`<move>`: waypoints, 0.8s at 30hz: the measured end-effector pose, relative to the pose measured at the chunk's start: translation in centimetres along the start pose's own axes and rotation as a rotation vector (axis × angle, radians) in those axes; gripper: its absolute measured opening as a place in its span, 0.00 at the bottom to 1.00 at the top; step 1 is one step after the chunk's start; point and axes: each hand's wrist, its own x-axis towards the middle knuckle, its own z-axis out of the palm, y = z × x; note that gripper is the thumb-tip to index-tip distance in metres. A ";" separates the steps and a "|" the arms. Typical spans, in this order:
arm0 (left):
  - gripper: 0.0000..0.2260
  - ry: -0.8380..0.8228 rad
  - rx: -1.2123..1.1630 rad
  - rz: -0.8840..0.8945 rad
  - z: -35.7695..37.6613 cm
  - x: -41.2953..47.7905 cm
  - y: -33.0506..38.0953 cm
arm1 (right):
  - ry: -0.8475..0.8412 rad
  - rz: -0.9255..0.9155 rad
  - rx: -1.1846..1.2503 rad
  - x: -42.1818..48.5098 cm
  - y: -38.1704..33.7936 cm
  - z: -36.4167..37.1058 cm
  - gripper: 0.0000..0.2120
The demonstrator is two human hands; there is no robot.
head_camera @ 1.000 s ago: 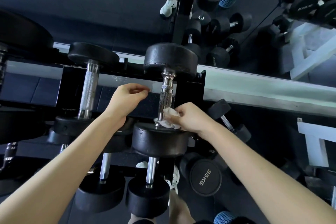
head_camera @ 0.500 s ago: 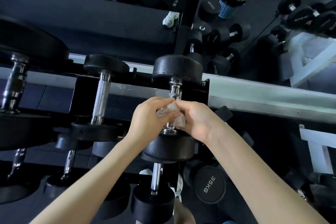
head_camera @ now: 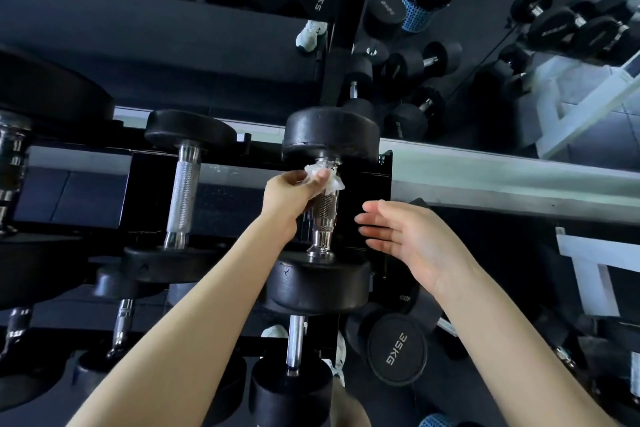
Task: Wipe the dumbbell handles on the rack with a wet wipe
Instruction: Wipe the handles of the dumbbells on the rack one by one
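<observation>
Left hand (head_camera: 290, 192): grip clamped on the wet wipe (head_camera: 325, 177), pressed to the far end of the dumbbell handle (head_camera: 323, 215), at 12 o'clock of the handle's middle. Right hand (head_camera: 403, 236): grip apart, fingers spread, clear of the handle at its 3 o'clock. Dumbbell sits on the rack (head_camera: 367, 184).

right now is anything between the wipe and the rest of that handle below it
Nothing visible does. The left hand presses the wet wipe at the handle's top; the knurled stretch below is bare. The right hand is open, off to the side.
</observation>
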 end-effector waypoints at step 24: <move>0.11 -0.071 0.407 0.219 -0.1 -1.0 0.2 | 0.063 -0.071 -0.162 1.3 -0.2 0.5 0.09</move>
